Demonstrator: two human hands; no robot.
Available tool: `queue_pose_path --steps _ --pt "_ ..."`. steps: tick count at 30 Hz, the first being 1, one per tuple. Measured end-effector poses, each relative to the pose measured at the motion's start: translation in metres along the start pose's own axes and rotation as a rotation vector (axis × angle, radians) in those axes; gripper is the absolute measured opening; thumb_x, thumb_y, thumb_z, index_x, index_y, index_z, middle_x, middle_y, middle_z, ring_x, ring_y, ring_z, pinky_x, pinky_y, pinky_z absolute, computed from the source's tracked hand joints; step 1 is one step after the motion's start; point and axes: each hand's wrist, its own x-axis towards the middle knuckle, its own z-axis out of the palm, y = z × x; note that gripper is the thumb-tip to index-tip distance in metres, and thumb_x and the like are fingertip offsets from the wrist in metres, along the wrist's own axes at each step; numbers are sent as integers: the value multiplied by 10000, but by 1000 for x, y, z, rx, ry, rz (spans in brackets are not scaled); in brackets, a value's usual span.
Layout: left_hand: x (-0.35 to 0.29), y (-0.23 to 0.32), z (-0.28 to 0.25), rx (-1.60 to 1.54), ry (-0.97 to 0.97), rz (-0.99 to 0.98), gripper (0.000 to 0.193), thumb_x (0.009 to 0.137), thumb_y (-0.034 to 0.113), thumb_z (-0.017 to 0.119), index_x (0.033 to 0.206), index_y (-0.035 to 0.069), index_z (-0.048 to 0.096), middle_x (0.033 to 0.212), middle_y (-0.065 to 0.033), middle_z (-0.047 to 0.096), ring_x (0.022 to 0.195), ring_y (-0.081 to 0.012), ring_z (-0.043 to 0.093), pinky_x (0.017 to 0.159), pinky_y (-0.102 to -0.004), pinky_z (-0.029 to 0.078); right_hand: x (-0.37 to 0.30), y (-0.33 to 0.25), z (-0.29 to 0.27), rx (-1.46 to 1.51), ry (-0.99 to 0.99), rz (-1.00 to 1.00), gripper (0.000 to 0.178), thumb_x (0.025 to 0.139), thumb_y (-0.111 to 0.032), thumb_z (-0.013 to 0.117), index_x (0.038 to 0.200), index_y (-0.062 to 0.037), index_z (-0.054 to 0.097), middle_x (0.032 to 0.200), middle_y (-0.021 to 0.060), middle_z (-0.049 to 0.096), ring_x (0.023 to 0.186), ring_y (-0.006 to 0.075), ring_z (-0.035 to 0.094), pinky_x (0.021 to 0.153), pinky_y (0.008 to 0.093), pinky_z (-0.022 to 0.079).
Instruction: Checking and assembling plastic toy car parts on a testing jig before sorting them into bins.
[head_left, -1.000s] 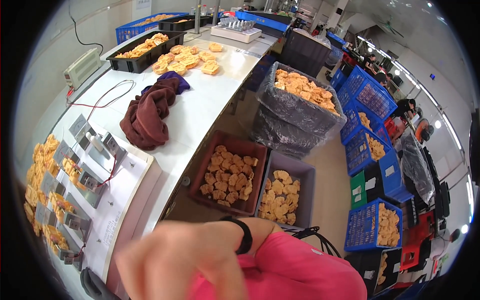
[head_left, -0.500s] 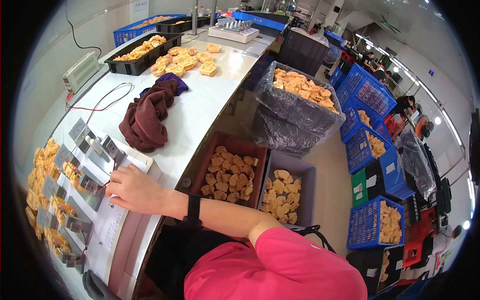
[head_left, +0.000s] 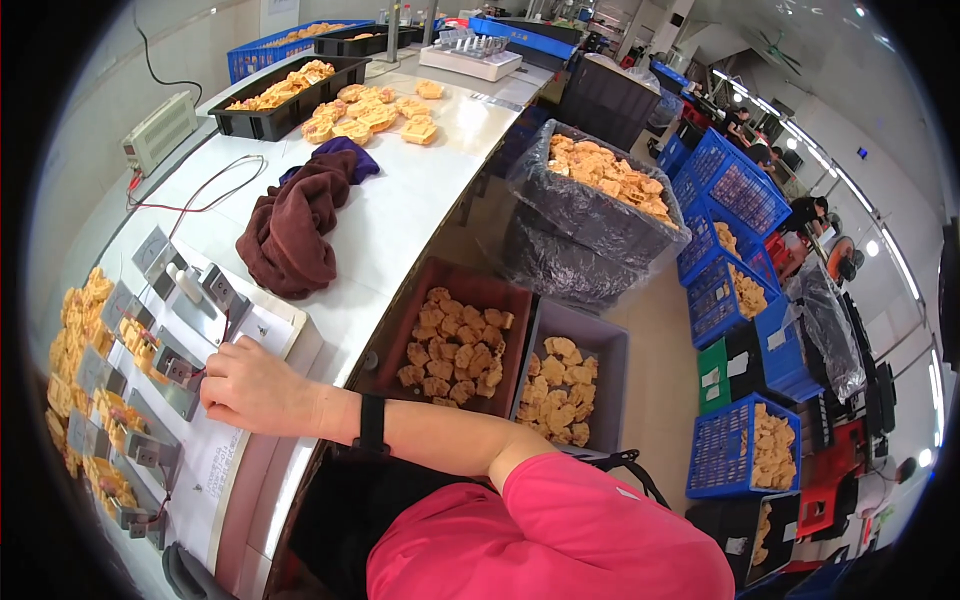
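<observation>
My right hand [head_left: 255,388], with a black band [head_left: 372,422] on its wrist, rests over the white test-jig board [head_left: 215,455] at the left. Its fingers are curled down beside a grey metal clamp block [head_left: 180,372] with a red wire; what they hold, if anything, is hidden. Yellow-orange moulded pieces [head_left: 113,415] sit in the row of clamp blocks, and more are heaped behind them. A white-handled lever [head_left: 187,284] stands at the board's far end. My left hand is out of view.
A brown cloth [head_left: 290,235] lies on the white bench [head_left: 385,215]. Behind it are loose yellow pieces [head_left: 375,115] and a black tray [head_left: 245,122]. Red-brown [head_left: 388,350] and grey [head_left: 613,400] bins stand below the bench's right edge. Blue crates [head_left: 735,300] are stacked further right.
My right hand has shifted slightly left and closer to the clamp block, with its fingers more tucked under. The view has moved a little. The pieces in the jigs look unchanged.
</observation>
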Motion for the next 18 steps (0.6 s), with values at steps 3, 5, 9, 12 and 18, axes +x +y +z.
queue_pose_path --steps 3,5,9,12,18 --pt "0 2 0 3 8 -7 253 906 162 672 997 -74 688 982 -199 672 883 -289 617 819 -382 511 1 -1 0 4 12 1 124 756 -205 696 762 -104 626 801 42 559 872 229 545 784 365 396" --pt "0 1 0 15 5 12 254 908 163 670 997 -73 688 979 -198 672 882 -289 618 820 -383 511 3 -2 -1 25 4 2 122 753 -199 692 750 -98 623 791 45 559 860 235 547 787 368 397" --pt "0 3 0 -5 7 -10 255 908 165 670 996 -75 687 976 -198 672 880 -288 618 820 -382 511 5 -1 2 23 13 -7 128 741 -201 694 735 -98 619 786 47 557 849 241 550 790 368 398" --pt "0 3 0 2 12 7 257 908 164 670 996 -77 686 976 -198 672 879 -288 619 820 -380 511 3 -2 0 11 4 12 153 760 -223 704 752 -107 603 794 37 533 830 218 540 761 349 386" --pt "-2 3 -1 -9 15 -17 256 907 163 670 997 -77 686 979 -197 672 881 -290 620 817 -385 512 3 -7 -2 4 38 26 169 737 -229 714 746 -114 592 782 30 533 813 216 537 750 347 384"
